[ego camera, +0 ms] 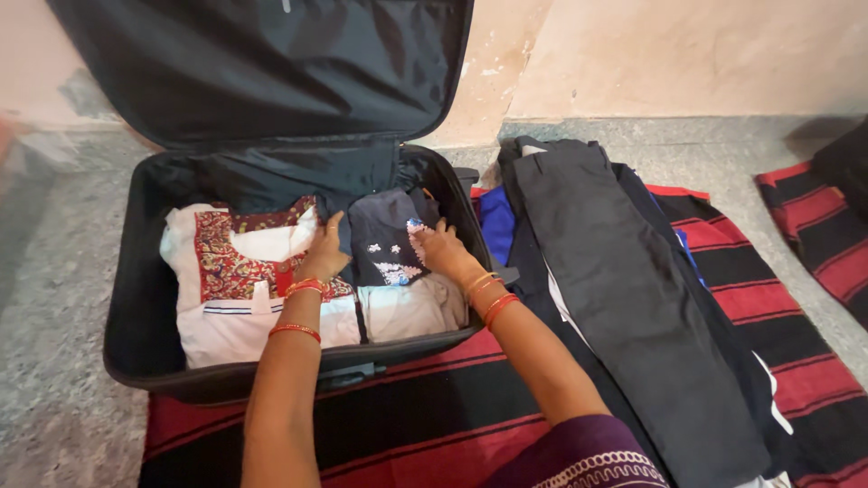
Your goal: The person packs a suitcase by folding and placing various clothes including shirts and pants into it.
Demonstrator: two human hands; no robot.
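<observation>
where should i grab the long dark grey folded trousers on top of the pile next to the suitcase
Probably at the near end of the long dark grey folded trousers, coming from the right side. They lie flat and lengthwise on top of the clothes pile, so both long edges are exposed, and the right side is free of the open black suitcase. Two hands, one along each long edge, would likely keep the fold.

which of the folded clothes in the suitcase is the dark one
The navy garment with pale prints at the back right, under both hands. The red-patterned white garment and the plain cream piece are both light.
</observation>
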